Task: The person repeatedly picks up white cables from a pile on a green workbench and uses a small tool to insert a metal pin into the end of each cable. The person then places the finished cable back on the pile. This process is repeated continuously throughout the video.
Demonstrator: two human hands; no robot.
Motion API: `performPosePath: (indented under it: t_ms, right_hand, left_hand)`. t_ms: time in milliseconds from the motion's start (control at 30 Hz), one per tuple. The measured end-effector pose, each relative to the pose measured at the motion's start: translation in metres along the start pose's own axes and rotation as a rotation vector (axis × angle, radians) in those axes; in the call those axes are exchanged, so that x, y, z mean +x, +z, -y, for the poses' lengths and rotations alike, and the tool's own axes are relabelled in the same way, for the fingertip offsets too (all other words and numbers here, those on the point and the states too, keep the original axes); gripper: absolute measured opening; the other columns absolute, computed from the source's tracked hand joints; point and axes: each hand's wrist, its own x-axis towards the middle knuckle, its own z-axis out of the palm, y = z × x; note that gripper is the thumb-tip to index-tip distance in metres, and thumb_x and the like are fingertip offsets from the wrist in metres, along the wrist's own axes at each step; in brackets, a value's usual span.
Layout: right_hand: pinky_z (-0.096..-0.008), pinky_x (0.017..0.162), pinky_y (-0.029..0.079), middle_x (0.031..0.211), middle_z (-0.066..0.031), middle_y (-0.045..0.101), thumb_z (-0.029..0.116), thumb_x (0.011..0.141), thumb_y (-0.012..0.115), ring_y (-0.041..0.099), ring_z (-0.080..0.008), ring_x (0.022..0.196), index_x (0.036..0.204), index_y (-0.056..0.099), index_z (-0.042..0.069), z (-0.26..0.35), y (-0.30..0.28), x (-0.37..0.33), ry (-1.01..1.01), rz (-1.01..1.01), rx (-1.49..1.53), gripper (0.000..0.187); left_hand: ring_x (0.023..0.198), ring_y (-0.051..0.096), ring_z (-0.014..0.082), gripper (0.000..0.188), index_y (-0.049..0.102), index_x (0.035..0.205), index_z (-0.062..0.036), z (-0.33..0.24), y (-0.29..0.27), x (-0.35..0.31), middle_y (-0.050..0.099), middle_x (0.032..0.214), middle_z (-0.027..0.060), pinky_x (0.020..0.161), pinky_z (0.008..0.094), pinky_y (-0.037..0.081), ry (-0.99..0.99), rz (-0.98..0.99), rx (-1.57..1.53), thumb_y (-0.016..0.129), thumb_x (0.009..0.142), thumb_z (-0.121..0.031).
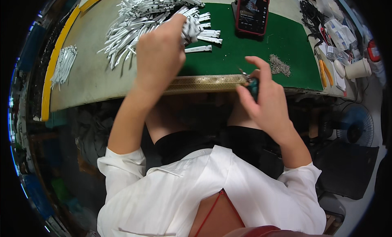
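My left hand [161, 53] is over the green mat, its fingers closed round a bunch of narrow white strips [190, 31] with dark marks. Beyond it spreads a large pile of similar white strips [141, 23], and several lie with their ends fanned out on the mat. At the table's front edge, my right hand [265, 96] has its fingers curled round a small tool [253, 88] with a dark green handle and a thin metal tip. The tool's exact kind is hidden by the fingers. Beneath its tip runs a gold, mesh-patterned strip [204, 83] along the edge.
A heap of tiny metal pieces [280, 65] lies on the green mat [294, 43]. A phone [252, 14] stands at the back. Orange-handled pliers [324, 71] and a white cup [358, 68] are at the right. A smaller white bundle [64, 65] lies far left.
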Motion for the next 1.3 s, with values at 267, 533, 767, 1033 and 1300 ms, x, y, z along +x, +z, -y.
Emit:
performPosePath:
  t_ms: [267, 533, 767, 1033, 1300]
  right_hand:
    - [-0.0387, 0.067, 0.052, 0.085, -0.0172, 0.066, 0.011, 0.087, 0.067, 0.068, -0.0332, 0.074, 0.130, 0.049, 0.005, -0.036, -0.042, 0.000, 0.135, -0.093, -0.032, 0.047]
    - [-0.0421, 0.077, 0.051, 0.098, -0.0170, 0.063, 0.011, 0.086, 0.060, 0.064, -0.0358, 0.087, 0.117, 0.053, 0.006, -0.063, -0.066, 0.006, 0.017, 0.160, -0.234, 0.033]
    - [-0.0400, 0.077, 0.049, 0.098, -0.0149, 0.062, 0.011, 0.086, 0.059, 0.062, -0.0327, 0.089, 0.113, 0.054, 0.005, -0.068, -0.064, 0.014, 0.045, 0.207, -0.378, 0.029]
    - [-0.0466, 0.077, 0.050, 0.093, -0.0200, 0.063, 0.008, 0.084, 0.058, 0.063, -0.0398, 0.086, 0.109, 0.055, 0.003, -0.061, -0.060, 0.018, 0.038, 0.214, -0.389, 0.025]
    - [-0.0476, 0.078, 0.050, 0.093, -0.0204, 0.063, 0.009, 0.085, 0.058, 0.063, -0.0400, 0.088, 0.110, 0.055, 0.003, -0.065, -0.061, 0.015, 0.050, 0.186, -0.408, 0.026]
  left_hand:
    - [0.079, 0.068, 0.0366, 0.019, 0.066, 0.087, -0.0045, 0.027, 0.046, 0.014, 0.068, 0.078, 0.0164, 0.072, 0.0447, 0.055, 0.011, 0.381, 0.229, 0.070, 0.069, -0.005]
    - [0.081, 0.068, 0.0364, 0.024, 0.068, 0.097, -0.0064, 0.047, 0.033, 0.030, 0.071, 0.087, 0.0143, 0.072, 0.0442, 0.053, 0.078, 0.171, 0.166, 0.076, 0.076, -0.014]
    - [0.066, 0.062, 0.0103, 0.032, 0.068, 0.117, -0.0029, 0.065, 0.006, 0.042, 0.071, 0.079, 0.0044, 0.058, 0.0256, 0.044, -0.068, 0.063, -0.491, 0.074, 0.089, -0.018]
    - [0.065, 0.054, 0.0023, 0.033, 0.067, 0.121, -0.0036, 0.018, -0.001, 0.015, 0.068, 0.079, -0.0007, 0.054, 0.0183, 0.036, -0.144, 0.150, -0.847, 0.072, 0.090, -0.013]
    - [0.071, 0.055, 0.0042, 0.031, 0.068, 0.120, -0.0070, 0.003, -0.001, 0.010, 0.064, 0.076, -0.0021, 0.065, 0.0196, 0.043, -0.279, 0.280, -0.757, 0.072, 0.090, -0.013]
